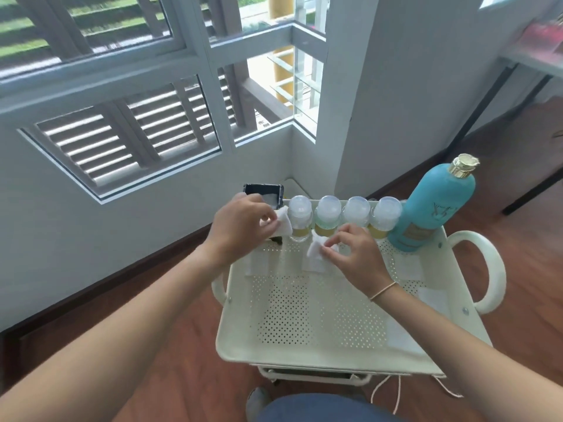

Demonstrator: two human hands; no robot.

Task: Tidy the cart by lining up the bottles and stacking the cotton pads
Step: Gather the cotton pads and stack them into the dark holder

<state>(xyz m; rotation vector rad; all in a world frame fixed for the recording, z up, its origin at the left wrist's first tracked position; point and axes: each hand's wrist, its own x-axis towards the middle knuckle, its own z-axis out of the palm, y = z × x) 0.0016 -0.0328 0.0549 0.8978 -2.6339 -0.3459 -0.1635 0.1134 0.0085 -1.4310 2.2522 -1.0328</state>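
Several small clear-capped bottles (327, 219) stand in a row along the far wall of the cream perforated cart tray (292, 318). A tall teal bottle with a gold cap (432, 208) closes the row on the right. My left hand (240, 226) pinches a white cotton pad (284, 224) above the tray's far left. My right hand (353, 254) grips another cotton pad (313, 251) and lifts it off the tray floor. More pads lie flat on the tray: at the far left (257, 263), at the right (409, 266) and near the right wall (432, 300).
A dark box (264, 194) sits at the tray's far left corner behind my left hand. The cart has looped handles (490, 269) on its sides. A white wall with windows lies beyond. Wooden floor surrounds the cart, and a dark-legged table stands at far right.
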